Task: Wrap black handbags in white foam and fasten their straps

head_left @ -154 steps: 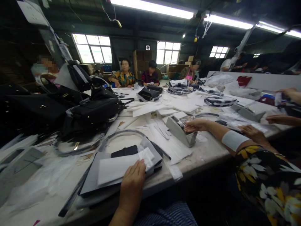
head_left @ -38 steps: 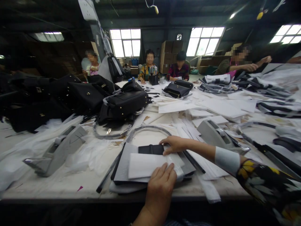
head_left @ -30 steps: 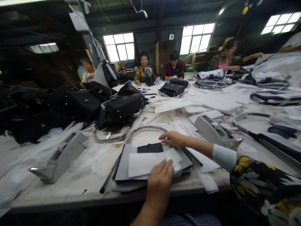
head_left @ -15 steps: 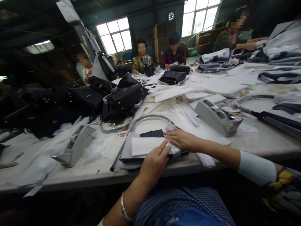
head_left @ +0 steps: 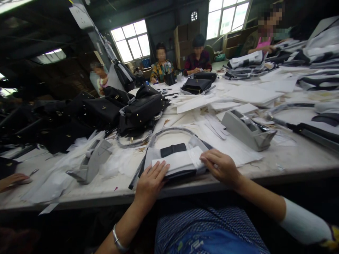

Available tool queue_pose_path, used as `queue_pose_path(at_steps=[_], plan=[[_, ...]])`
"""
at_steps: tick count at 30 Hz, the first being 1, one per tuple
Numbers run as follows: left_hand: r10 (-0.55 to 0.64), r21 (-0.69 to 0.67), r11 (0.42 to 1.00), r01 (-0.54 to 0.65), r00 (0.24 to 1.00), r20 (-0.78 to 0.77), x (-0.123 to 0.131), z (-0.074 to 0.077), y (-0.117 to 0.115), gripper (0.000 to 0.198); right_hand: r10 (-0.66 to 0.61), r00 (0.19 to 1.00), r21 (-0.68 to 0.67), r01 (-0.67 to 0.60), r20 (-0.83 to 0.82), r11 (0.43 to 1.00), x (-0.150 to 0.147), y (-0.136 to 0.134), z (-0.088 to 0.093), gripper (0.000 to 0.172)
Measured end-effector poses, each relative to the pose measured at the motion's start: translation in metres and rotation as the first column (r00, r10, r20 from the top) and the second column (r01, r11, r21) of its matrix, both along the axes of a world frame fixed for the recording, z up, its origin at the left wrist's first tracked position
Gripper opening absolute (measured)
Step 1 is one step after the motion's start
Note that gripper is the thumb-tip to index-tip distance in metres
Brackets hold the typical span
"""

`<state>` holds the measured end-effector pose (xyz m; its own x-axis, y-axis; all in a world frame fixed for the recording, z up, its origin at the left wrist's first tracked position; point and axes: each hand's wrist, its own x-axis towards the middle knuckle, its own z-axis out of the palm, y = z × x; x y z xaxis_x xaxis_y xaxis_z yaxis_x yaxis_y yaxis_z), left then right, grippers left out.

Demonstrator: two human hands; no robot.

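Note:
A black handbag [head_left: 182, 174] lies flat at the table's front edge, its wrapped handle [head_left: 173, 130] arching away from me. Across its face is a folded white wrapping sheet [head_left: 173, 160], and a black strap tab [head_left: 173, 150] shows above that. My left hand [head_left: 150, 181] rests on the sheet's left end, fingers stretched out flat. At the right end, my right hand [head_left: 221, 165] has its fingers curled and pinched on the sheet's edge; the fingertips are partly hidden.
Grey tape dispensers stand on both sides, one left [head_left: 90, 162] and one right [head_left: 247, 130]. Black handbags [head_left: 143, 109] are heaped at the left. White sheets [head_left: 251, 95] cover the table's middle. Another person's hand [head_left: 16, 180] is at the left edge; several people work beyond.
My left hand has slid left and flattened onto the sheet. My right hand has moved right, from lying flat to pinching the right end. Another person's hand has come in at left.

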<state>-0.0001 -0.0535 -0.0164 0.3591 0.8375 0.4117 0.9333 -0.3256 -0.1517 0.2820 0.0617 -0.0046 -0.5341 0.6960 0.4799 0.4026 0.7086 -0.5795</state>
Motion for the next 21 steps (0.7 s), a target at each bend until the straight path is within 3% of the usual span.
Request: queue_pose_path(at_steps=[2,3,5,7,9,12,14,16,17,19,21], plan=[[-0.004,0.016,1.0,0.004,1.0,0.017,0.0,-0.002,0.0,0.049,-0.058,0.997,-0.254,0.045,-0.041,0.966,0.003,-0.029,-0.012,0.042],[-0.005,0.02,1.0,0.005,1.0,0.023,0.0,-0.002,-0.001,0.049,-0.065,0.996,-0.43,0.037,-0.052,0.902,0.002,-0.04,-0.018,0.043],[-0.008,0.025,1.0,0.007,0.999,0.033,-0.001,-0.002,-0.001,0.048,-0.097,0.986,-0.735,-0.034,-0.135,0.677,-0.001,-0.056,-0.029,0.044],[-0.007,0.02,1.0,0.006,0.999,0.04,-0.001,-0.003,-0.001,0.048,-0.186,0.944,-0.874,-0.162,-0.273,0.459,-0.005,-0.064,-0.032,0.041],[0.001,0.013,1.0,-0.001,0.999,0.05,-0.002,-0.004,-0.001,0.048,-0.267,0.876,-0.887,-0.3,-0.402,0.351,-0.01,-0.068,-0.028,0.031],[0.02,0.012,1.0,-0.021,0.997,0.069,-0.004,-0.007,-0.001,0.05,-0.447,0.709,-0.837,-0.483,-0.546,0.257,-0.024,-0.07,-0.021,0.02],[0.044,0.029,0.998,-0.047,0.994,0.101,-0.006,-0.007,-0.002,0.051,-0.622,0.556,-0.8,-0.564,-0.551,0.204,-0.04,-0.069,-0.021,0.013],[0.074,0.038,0.996,-0.081,0.985,0.154,-0.01,-0.006,-0.004,0.052,-0.702,0.492,-0.791,-0.588,-0.515,0.168,-0.059,-0.065,-0.024,0.01],[0.087,0.036,0.995,-0.095,0.979,0.184,-0.011,-0.006,-0.005,0.052,-0.69,0.51,-0.795,-0.585,-0.514,0.16,-0.069,-0.063,-0.025,0.011],[0.102,0.035,0.993,-0.113,0.967,0.234,-0.013,-0.005,-0.005,0.053,-0.562,0.627,-0.82,-0.542,-0.54,0.183,-0.087,-0.059,-0.026,0.018],[0.106,0.056,0.991,-0.124,0.961,0.255,-0.013,-0.006,-0.004,0.054,-0.37,0.756,-0.841,-0.468,-0.54,0.271,-0.099,-0.059,-0.024,0.033]])
